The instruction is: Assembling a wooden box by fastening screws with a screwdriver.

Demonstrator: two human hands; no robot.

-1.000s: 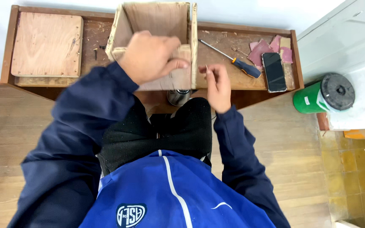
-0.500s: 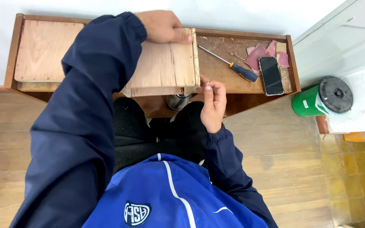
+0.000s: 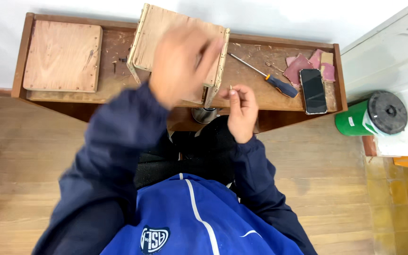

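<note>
An open-sided wooden box [image 3: 159, 28] stands tilted on the brown workbench [image 3: 256, 71], its right wall edge-on toward me. My left hand [image 3: 180, 61] is a motion blur in front of the box, fingers reaching toward that right wall; its grip cannot be made out. My right hand [image 3: 242, 111] hovers at the bench's front edge, just right of the box. Its thumb and forefinger pinch a small screw [image 3: 231, 87].
A flat wooden board [image 3: 62, 56] lies at the bench's left end. A screwdriver [image 3: 279, 86], a dark phone [image 3: 313, 90] and reddish sandpaper pieces [image 3: 298, 67] lie at the right end. A green can [image 3: 355, 122] lies on the floor beside a white cabinet [image 3: 393, 52].
The box was turned from lying bottom-up to standing tilted. My left hand swept back from the box's far edge to its front. My right hand rose slightly, still pinching the screw.
</note>
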